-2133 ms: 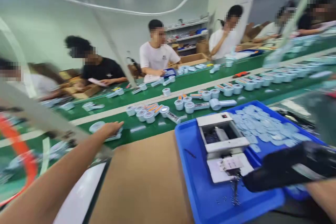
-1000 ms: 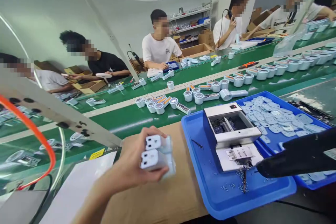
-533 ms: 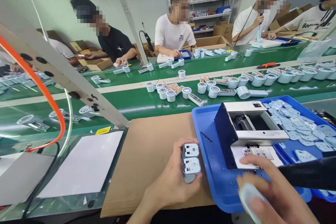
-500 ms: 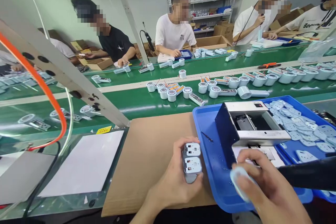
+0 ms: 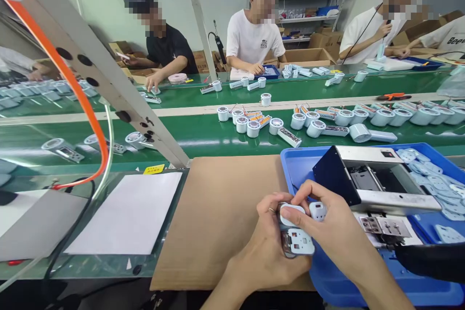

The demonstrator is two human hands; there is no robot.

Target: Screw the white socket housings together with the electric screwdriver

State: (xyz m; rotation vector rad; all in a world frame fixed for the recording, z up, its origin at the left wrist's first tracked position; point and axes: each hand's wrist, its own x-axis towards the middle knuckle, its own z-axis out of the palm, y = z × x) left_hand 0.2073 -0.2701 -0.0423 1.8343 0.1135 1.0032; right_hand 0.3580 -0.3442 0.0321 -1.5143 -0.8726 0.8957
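Observation:
My left hand (image 5: 271,244) is wrapped round a small housing unit (image 5: 286,244), above the cardboard. A pale plate with square cut-outs (image 5: 302,241) covers its nearer end. Against the farther end, my right hand (image 5: 327,225) holds a smooth pale rounded plate (image 5: 292,214), its thumb on top. Another small pale plate with holes (image 5: 317,210) shows between the right thumb and fingers. Part of the unit is hidden by my fingers. Right of my hands, a metal-cased machine (image 5: 378,179) stands in a blue tray (image 5: 327,276).
Many pale plates (image 5: 436,184) lie at the tray's right. Beyond, a green conveyor (image 5: 196,135) carries several round-headed housings (image 5: 254,128). A slanted metal post (image 5: 145,126) and orange hose (image 5: 83,101) stand left. White paper (image 5: 127,215) lies beside the cardboard (image 5: 203,223). Several co-workers (image 5: 256,38) sit opposite.
My right hand has moved left from over the tray, bringing its pale plate against the unit in my left hand. The view has shifted, so the scene sits a little farther right.

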